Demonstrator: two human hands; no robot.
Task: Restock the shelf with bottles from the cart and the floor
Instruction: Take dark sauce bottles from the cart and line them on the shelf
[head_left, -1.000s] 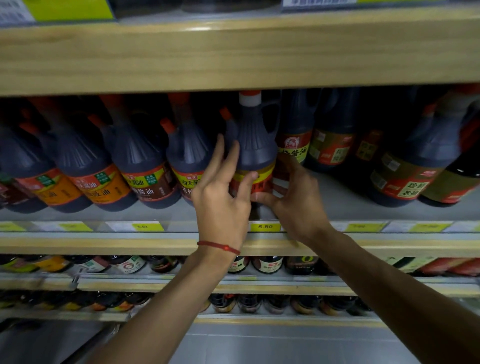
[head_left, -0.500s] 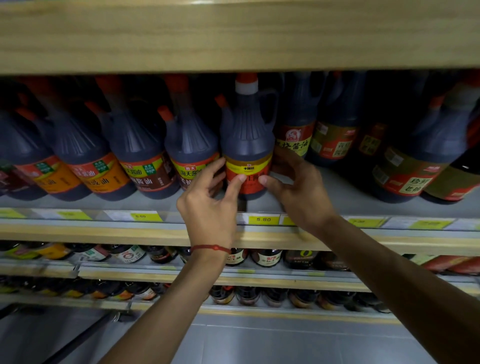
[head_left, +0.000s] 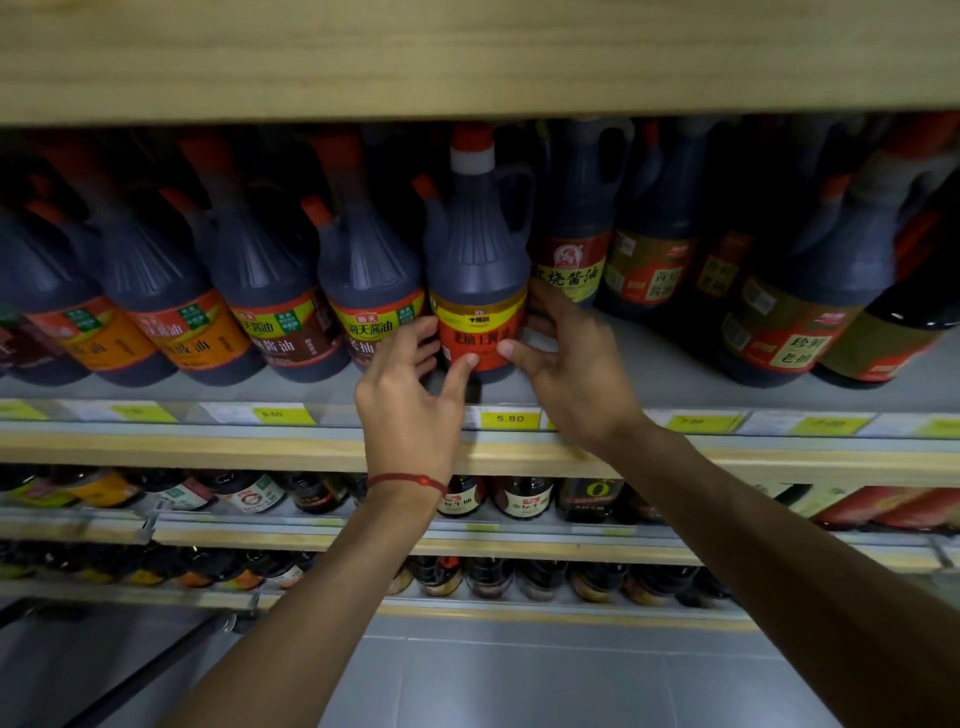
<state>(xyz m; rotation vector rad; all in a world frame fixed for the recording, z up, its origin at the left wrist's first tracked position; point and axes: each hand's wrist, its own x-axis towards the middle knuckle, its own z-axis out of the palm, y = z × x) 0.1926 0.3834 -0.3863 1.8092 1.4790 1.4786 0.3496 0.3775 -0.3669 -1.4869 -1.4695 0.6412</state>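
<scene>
The dark bottle (head_left: 478, 270) with the red-and-white cap stands in the centre of the frame, at the front of its row on the shelf (head_left: 727, 460). It is squeezed between a yellow-labelled neighbour (head_left: 371, 280) on its left and a red-labelled one (head_left: 571, 249) on its right. The left hand (head_left: 410, 400) curls its fingers into the gap at the bottle's left side, thumb on the orange label. The right hand (head_left: 571, 374) mirrors it, thumb on the label and fingers wrapped round the right flank, so the bottle is pinched low down between the two. From where I stand, that low hold is the worry. The bottle is tall and looks heavy, and a shove at the base could tip its top forward over the edge above the price strip (head_left: 509, 418). The fit looks tight too, so fingers may get trapped between bottles, or a sideways nudge could rock the neighbours and set the front row sliding.
</scene>
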